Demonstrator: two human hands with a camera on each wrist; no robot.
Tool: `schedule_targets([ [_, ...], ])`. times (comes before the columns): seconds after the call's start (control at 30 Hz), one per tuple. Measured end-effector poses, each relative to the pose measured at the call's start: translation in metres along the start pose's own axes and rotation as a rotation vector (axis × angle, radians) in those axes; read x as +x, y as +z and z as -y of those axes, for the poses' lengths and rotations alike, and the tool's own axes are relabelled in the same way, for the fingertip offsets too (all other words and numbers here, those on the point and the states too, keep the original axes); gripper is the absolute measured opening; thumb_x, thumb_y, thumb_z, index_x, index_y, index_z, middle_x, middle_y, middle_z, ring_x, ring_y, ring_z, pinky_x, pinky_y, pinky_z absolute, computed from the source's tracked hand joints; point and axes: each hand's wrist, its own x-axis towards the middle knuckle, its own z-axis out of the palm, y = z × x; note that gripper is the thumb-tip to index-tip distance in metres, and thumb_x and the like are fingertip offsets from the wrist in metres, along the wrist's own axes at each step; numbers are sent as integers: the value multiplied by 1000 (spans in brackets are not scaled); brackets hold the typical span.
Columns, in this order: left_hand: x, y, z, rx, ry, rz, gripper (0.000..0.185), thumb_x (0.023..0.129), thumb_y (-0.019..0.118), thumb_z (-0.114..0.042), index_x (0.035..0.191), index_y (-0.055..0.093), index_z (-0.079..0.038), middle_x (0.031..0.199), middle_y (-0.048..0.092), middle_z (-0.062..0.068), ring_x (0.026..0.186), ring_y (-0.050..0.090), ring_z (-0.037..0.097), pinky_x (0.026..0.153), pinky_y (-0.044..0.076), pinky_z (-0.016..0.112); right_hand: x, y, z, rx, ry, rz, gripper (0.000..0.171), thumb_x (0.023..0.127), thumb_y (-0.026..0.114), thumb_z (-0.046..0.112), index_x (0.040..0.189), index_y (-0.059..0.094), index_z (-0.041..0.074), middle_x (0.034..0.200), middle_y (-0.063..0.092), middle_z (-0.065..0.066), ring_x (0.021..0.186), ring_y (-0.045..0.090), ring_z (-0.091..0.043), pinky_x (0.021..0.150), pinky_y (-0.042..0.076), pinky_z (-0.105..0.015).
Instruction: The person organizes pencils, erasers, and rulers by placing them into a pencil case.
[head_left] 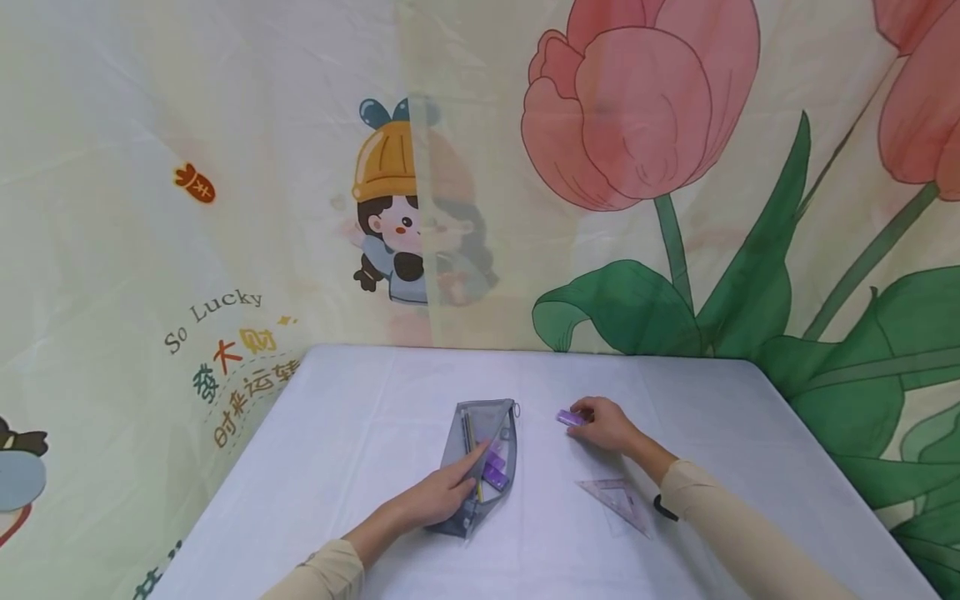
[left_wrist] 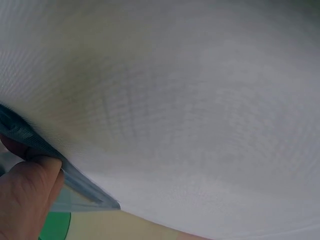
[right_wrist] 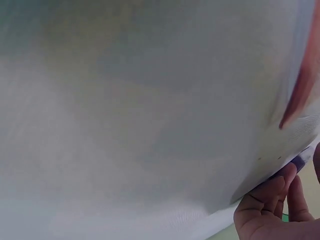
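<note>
A grey mesh zip pouch (head_left: pixel 452 468) lies open on the table, with pencils (head_left: pixel 469 429) and small purple pieces (head_left: pixel 495 477) inside. My left hand (head_left: pixel 438 497) is at its near left side. In the left wrist view its thumb and finger pinch the pouch's edge (left_wrist: pixel 87 184). To the right of the pouch, my right hand (head_left: pixel 606 427) holds a small purple block (head_left: pixel 572 417) between thumb and fingers, low over the table. The right wrist view shows only part of that block (right_wrist: pixel 300 161); its exact kind is unclear.
A clear set square (head_left: pixel 619 502) lies on the white-covered table (head_left: pixel 360 433), just nearer than my right hand. Behind the table hangs a printed curtain (head_left: pixel 480 317) with tulips and a cartoon figure. A dark band (head_left: pixel 664 507) shows by my right sleeve.
</note>
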Motion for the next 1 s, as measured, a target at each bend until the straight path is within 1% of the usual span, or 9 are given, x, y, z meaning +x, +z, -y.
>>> schedule_targets([
  [0.1,0,1,-1,-1,1,0,59,106,40,-23,158,17,-40,162,28,14,142,36,45,114,28,63,-1,-1,1,27,37,4,29,83,80,15,108,71,3,93,65,-6,84,55,-19,72,49,-30],
  [0.2,-1,1,-2,0,1,-2,59,106,40,-22,158,17,-40,162,28,15,142,37,45,114,28,64,-2,-2,2,37,59,22,26,83,80,14,106,72,4,89,64,-5,82,55,-18,68,48,-27],
  [0.33,-1,0,-1,3,5,-3,59,106,40,-23,158,17,-40,162,28,14,142,37,46,114,28,63,-5,-3,1,48,62,38,26,83,80,13,106,72,3,89,64,-6,81,56,-18,64,48,-26],
  [0.47,0,-1,1,15,14,-3,59,106,40,-23,158,17,-39,161,29,15,140,39,47,113,29,64,-7,-4,-1,79,85,30,26,83,80,13,106,73,4,90,64,-5,81,56,-18,64,49,-27],
  [0.7,1,-2,-1,11,12,3,60,106,40,-22,158,16,-38,161,28,17,140,38,48,114,28,64,-12,-6,-4,182,103,11,28,84,78,13,109,71,1,92,66,-8,78,58,-17,63,51,-27],
  [0.8,0,-3,-2,6,13,11,61,105,41,-21,159,15,-36,161,28,19,140,37,48,114,28,65,-15,-5,0,207,110,-20,28,84,77,11,109,71,1,94,67,-9,78,58,-17,63,51,-27],
  [1.0,-1,-3,-2,0,16,18,65,105,42,-20,159,11,-36,161,27,19,140,37,49,113,28,65,-20,1,21,218,50,-120,22,84,76,6,104,73,0,90,68,-9,78,57,-17,62,49,-26],
])
